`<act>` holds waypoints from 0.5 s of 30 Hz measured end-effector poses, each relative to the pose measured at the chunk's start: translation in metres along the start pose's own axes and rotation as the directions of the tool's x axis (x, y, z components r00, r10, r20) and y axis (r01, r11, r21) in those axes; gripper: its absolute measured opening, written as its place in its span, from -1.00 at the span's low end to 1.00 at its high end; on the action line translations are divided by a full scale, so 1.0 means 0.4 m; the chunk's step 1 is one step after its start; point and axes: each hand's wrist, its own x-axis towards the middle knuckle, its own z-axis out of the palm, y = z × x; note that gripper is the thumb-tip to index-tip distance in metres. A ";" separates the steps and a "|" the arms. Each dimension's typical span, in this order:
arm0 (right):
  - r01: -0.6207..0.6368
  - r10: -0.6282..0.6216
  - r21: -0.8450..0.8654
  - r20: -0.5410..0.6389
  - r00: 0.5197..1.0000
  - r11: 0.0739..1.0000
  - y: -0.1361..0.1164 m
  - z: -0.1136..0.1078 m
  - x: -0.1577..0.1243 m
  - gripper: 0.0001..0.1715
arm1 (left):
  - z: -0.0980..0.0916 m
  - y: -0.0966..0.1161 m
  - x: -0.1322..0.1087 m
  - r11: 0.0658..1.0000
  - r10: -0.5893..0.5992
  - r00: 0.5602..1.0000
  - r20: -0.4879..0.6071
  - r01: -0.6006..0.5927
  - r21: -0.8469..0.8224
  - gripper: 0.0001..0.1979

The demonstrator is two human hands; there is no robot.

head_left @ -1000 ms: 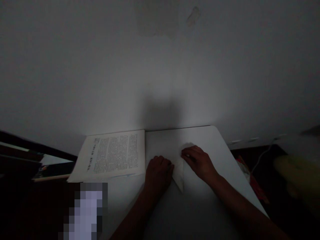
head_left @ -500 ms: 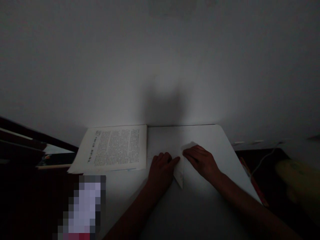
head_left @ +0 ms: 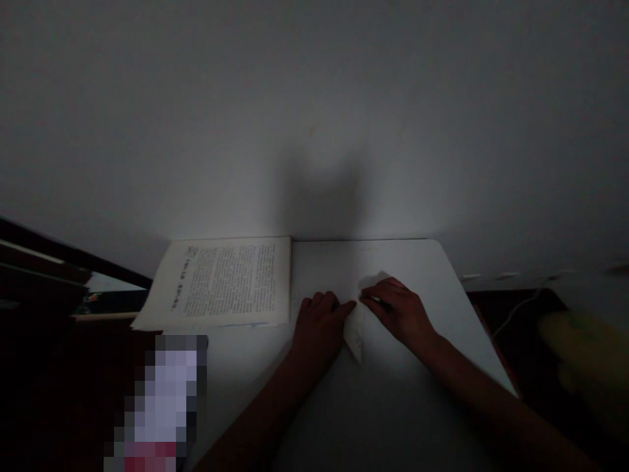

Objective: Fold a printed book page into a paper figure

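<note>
Dim shot. A plain grey wall fills the upper half, and the white table runs from it toward you, far edge against the wall. An open printed book lies flat on the table's far left part, its right edge just beside your left hand and not touching it. A pale cable trails off the table's right side, well apart from the work. Both forearms come in from the bottom edge and converge at mid-table: the left runs up and to the right, the right runs up and to the left. Your left hand lies palm down, fingers stretched out and not gripping, their tips over the far-left edge of the folded paper. Your right hand sits on the paper's other side, knuckles raised and fingers bent down onto its far end. It's too dark to tell whether that hand pinches the sheet or only presses it. The paper is a small white pointed piece lying flat on the table between the two hands. Its long axis runs away from you, with the wide end under the fingertips and the narrow tip pointing back at you. So it lies right of the left hand and left of the right, touching both and about equally close to each. The fingertips of both hands nearly meet above its far end.
</note>
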 end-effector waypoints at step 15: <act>-0.062 0.060 0.014 0.111 0.992 0.998 -0.028 -0.026 -0.024 -0.59 | 0.005 -0.002 -0.007 1.000 0.018 0.999 -0.047 -0.018 0.005 -0.68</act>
